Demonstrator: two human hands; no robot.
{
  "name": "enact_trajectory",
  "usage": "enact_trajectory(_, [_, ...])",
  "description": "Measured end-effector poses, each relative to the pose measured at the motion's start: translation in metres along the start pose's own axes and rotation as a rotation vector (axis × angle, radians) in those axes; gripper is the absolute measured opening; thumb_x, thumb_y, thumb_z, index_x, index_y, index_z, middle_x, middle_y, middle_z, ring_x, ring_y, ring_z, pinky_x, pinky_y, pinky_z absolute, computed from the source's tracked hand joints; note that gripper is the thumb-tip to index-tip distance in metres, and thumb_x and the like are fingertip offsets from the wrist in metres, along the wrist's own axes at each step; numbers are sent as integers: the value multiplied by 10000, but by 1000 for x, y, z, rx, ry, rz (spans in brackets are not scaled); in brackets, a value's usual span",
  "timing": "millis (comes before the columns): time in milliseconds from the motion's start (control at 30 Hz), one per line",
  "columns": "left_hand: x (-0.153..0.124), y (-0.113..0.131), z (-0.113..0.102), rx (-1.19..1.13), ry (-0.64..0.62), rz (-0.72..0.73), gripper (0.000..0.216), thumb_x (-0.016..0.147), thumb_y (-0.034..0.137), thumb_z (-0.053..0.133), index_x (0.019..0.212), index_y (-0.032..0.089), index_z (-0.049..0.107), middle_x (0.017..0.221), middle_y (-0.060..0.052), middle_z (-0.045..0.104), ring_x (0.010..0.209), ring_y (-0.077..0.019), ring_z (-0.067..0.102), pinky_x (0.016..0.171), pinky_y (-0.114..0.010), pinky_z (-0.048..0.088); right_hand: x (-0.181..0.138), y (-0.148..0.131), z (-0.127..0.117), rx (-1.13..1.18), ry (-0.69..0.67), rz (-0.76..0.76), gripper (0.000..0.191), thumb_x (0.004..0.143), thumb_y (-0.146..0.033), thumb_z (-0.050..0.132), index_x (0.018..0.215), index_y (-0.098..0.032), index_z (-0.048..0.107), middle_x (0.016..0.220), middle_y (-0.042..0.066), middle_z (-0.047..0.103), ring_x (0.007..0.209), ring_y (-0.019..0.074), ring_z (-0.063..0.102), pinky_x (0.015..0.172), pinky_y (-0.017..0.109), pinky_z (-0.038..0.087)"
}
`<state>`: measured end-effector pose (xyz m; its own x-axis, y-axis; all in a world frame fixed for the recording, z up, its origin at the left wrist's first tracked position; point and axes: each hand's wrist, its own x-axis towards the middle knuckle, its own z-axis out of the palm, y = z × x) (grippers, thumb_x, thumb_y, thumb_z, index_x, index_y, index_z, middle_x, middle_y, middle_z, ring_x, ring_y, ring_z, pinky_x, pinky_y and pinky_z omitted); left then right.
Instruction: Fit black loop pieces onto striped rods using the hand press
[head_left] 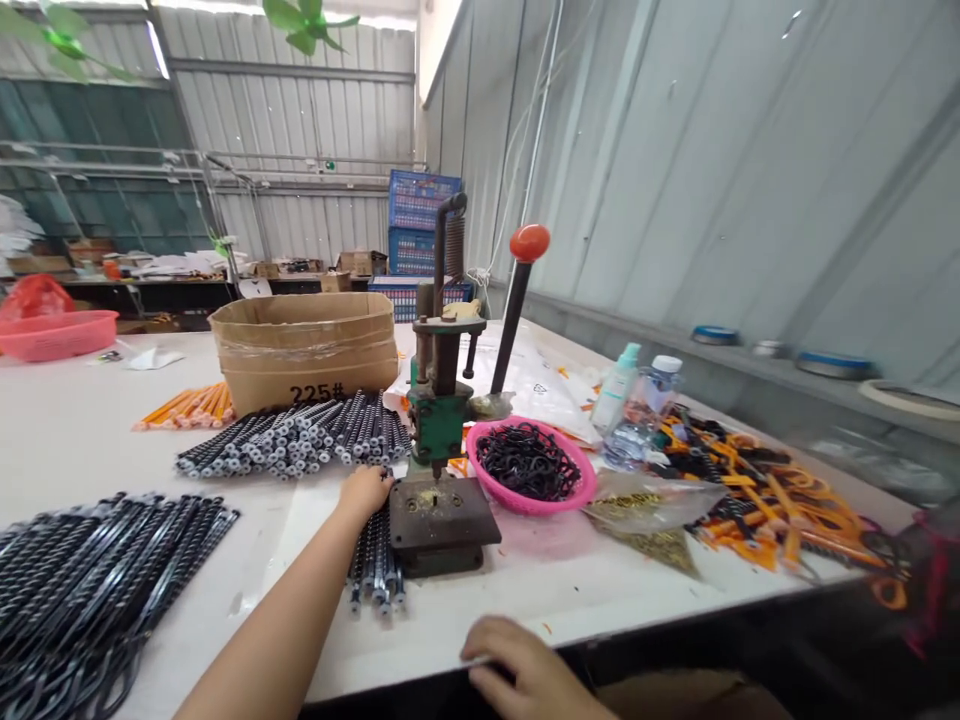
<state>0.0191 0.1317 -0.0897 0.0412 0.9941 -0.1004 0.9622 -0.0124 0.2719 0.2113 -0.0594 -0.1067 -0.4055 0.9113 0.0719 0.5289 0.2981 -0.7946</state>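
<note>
Left hand: half closed, fingers curled together, right down on the upper end of the bundle; firm grip or mere rest, hard to tell from this angle.
Under that hand: a tight bundle of slim black rods with silver beads, lying flat on the table, just in front of the press.
Right beside it: a dark, worn steel die block, touching the bundle's side.
Above the block: a green cast-metal hand press, with a black lever and red ball knob standing tall behind it.
Right hand: loosely curved, fingers partly open, resting at the white table's front edge, nothing in its hold.
Just right of the press: a hot-pink plastic bowl, heaped with black plastic rings.
Further right: a clear plastic bag of small brass parts, then a tangled pile of orange and black pieces.
Behind the hand: neat rows of more black beaded rods, and at far left, a big heap of the same.
Back of the table: yellow pencils, a brown cardboard box marked 225#, and stacked blue plastic crates.
</note>
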Motion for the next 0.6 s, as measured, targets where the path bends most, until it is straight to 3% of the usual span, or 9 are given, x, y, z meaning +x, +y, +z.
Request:
enact_trajectory(133, [9,-5,1,-84,-32,-31,260,779,271,434,1012,165,481,1035,-58,507,862,-168,515,715,-360,438,45,7,-63,-186,336,30,189,744,-201,390,784,-146,566,862,62,582,842,136,518,772,236,399])
enact_trajectory(200, [12,-10,1,-112,-42,-46,260,778,274,435,1009,165,484,1034,-55,509,863,-171,515,715,-358,438,68,17,-95,-341,389,132,224,756,-183,362,851,-132,558,942,71,569,910,133,499,815,228,376])
enact_trajectory(267, [13,-13,0,-125,-49,-55,265,777,275,437,1013,162,480,1032,-57,509,865,-172,515,716,-361,437,89,31,-120,-441,338,233,232,744,-157,385,893,-132,561,994,77,560,954,149,487,853,257,353])
enact_trajectory(367, [16,-10,-1,-130,-63,-66,273,776,277,439,1019,158,474,1029,-61,509,865,-170,515,716,-367,435,111,52,-139,-483,185,322,169,690,-149,503,833,-150,594,924,77,599,854,169,541,799,319,392])
enact_trajectory(467, [20,-4,-1,-143,-82,-91,271,776,277,440,1017,160,475,1027,-60,510,862,-168,516,715,-364,436,123,64,-138,-527,47,345,118,706,-229,535,768,-145,589,808,28,617,741,122,558,741,321,423])
enact_trajectory(600, [20,-4,-1,-174,-99,-119,254,779,274,434,1005,172,486,1032,-55,510,862,-166,515,715,-353,438,125,74,-130,-564,32,336,192,750,-305,478,749,-144,583,772,9,613,733,109,555,741,311,417])
